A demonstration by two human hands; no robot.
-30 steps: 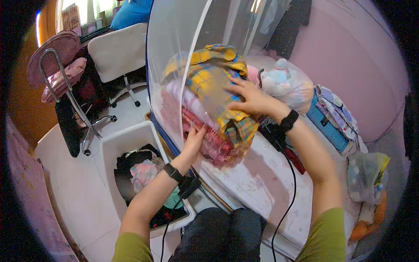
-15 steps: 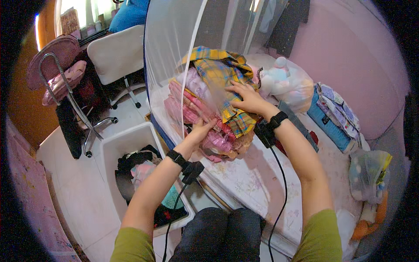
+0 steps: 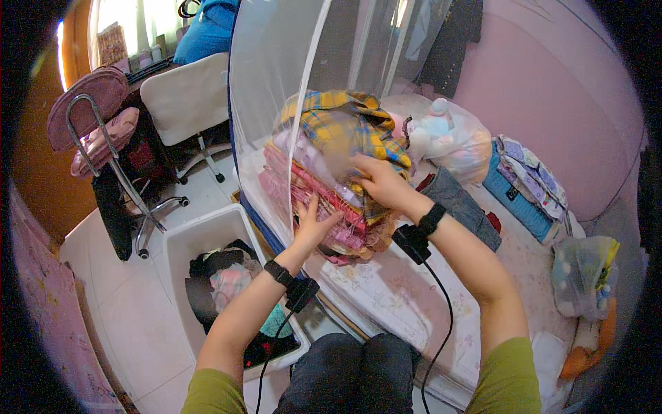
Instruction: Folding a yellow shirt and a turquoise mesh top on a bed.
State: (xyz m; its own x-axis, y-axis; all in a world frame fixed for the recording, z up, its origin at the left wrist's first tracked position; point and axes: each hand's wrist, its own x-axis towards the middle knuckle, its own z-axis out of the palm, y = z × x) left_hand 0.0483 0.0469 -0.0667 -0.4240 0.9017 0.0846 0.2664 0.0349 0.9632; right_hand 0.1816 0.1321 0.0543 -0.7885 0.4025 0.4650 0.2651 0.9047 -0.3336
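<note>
A heap of folded clothes lies on the bed, inside the mosquito net's opening. On top is a yellow and blue plaid shirt [image 3: 345,119], with a lilac garment [image 3: 312,153] and pink and red clothes [image 3: 324,196] layered below it. My right hand [image 3: 385,182] is closed on the front part of the plaid shirt, its fingertips partly hidden by cloth and blur. Fingers spread, my left hand [image 3: 314,224] rests against the near side of the pink clothes.
Left of the bed, a white plastic tub [image 3: 181,241] holds dark and pastel clothes. The net's white edge [image 3: 308,83] hangs beside the heap. Grey folded jeans [image 3: 458,207], a bag of plush toys [image 3: 463,141] and a blue folded bundle [image 3: 517,186] lie rightward. Two chairs stand far left.
My right hand has gone from lying spread on the plaid shirt to gripping it, moving slightly nearer. My left hand's fingers have spread against the pink clothes. More of the jeans shows.
</note>
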